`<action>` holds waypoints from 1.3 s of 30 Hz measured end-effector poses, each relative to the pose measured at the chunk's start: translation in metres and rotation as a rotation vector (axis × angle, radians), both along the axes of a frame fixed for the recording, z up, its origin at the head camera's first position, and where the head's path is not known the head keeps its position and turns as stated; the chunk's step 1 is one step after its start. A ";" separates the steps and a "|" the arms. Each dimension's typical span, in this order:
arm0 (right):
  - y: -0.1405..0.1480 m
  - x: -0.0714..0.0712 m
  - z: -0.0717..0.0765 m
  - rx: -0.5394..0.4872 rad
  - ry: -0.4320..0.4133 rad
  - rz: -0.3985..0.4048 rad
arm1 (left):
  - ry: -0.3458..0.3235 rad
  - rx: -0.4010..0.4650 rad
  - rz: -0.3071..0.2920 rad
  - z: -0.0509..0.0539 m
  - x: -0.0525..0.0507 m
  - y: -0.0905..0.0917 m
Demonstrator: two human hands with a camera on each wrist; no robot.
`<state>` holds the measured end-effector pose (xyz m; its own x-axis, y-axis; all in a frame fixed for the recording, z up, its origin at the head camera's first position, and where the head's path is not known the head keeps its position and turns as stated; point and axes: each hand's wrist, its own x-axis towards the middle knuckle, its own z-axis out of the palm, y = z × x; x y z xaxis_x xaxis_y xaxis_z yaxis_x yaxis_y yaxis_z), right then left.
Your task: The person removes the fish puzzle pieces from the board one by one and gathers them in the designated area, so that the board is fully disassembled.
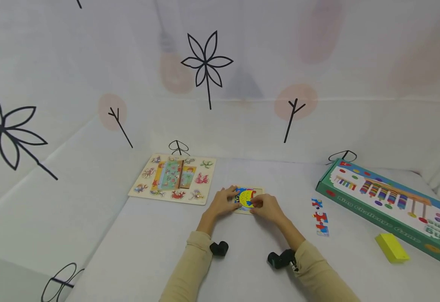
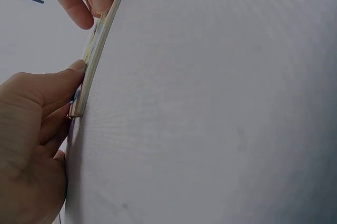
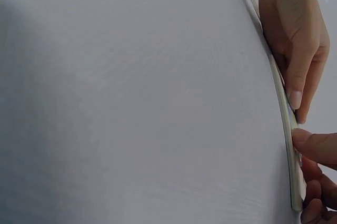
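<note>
A small wooden jigsaw puzzle board [image 1: 244, 212] lies on the table, with a yellow rounded figure [image 1: 245, 197] on blue in it. My left hand [image 1: 221, 202] grips the board's left side. In the left wrist view that hand's thumb [image 2: 78, 67] lies on top and its fingers are at the edge. My right hand [image 1: 268, 207] is over the board's right part. Its bent thumb and fingers pinch a puzzle piece [image 1: 249, 203] with blue on it, mostly hidden by the fingertips. In the right wrist view the right thumb [image 3: 305, 139] touches the board's face.
Several loose red and blue jigsaw pieces [image 1: 320, 217] lie in a column to the right. Beyond them are a long green Ring Challenge Game box [image 1: 378, 214] and a yellow block [image 1: 391, 248]. A larger picture puzzle board [image 1: 168, 199] lies at the back left.
</note>
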<state>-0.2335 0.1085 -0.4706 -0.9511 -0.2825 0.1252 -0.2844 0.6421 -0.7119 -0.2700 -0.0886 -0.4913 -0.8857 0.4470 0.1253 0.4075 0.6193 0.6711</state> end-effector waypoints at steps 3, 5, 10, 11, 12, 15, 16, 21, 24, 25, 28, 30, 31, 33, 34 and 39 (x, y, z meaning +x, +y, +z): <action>0.001 -0.002 0.001 0.027 -0.013 0.030 | -0.001 0.004 0.003 0.000 0.000 0.000; 0.001 -0.004 0.002 0.047 -0.021 0.058 | -0.001 0.006 0.006 0.000 -0.001 0.001; 0.000 -0.005 0.004 0.108 -0.033 0.112 | 0.020 0.010 0.011 0.000 0.000 0.001; -0.001 -0.005 0.005 0.117 -0.034 0.118 | 0.023 0.005 0.009 0.000 0.000 0.002; -0.001 -0.005 0.005 0.129 -0.029 0.126 | 0.030 -0.001 0.006 0.000 0.000 0.002; -0.001 -0.005 0.005 0.144 -0.029 0.144 | 0.057 -0.054 -0.025 0.001 0.000 0.004; 0.000 -0.005 0.005 0.148 -0.025 0.148 | 0.066 -0.069 -0.039 0.002 0.001 0.004; 0.002 -0.005 0.002 0.166 0.040 0.179 | 0.096 -0.154 -0.091 0.006 0.002 0.006; 0.003 -0.003 0.000 0.167 0.098 0.185 | 0.104 -0.191 -0.099 0.006 0.001 0.007; 0.003 -0.002 -0.001 0.162 0.116 0.183 | 0.107 -0.194 -0.099 0.006 0.001 0.007; 0.003 0.000 -0.002 0.141 0.152 0.173 | 0.117 -0.186 -0.097 0.006 0.001 0.007; 0.003 0.002 -0.002 0.117 0.150 0.152 | 0.122 -0.174 -0.097 0.006 0.001 0.007; 0.003 0.003 -0.002 0.102 0.145 0.140 | 0.120 -0.168 -0.096 0.005 0.000 0.006; 0.004 0.005 -0.002 0.077 0.134 0.118 | 0.115 -0.165 -0.094 0.004 0.000 0.006; 0.005 0.006 -0.002 0.064 0.131 0.109 | 0.113 -0.166 -0.094 0.004 0.000 0.006; 0.008 0.008 -0.004 -0.006 0.107 0.087 | 0.102 -0.184 -0.093 0.003 -0.001 0.006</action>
<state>-0.2258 0.1163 -0.4750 -0.9042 -0.3624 0.2261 -0.4132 0.6078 -0.6781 -0.2706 -0.0826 -0.4880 -0.8265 0.5498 0.1208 0.5284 0.6839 0.5031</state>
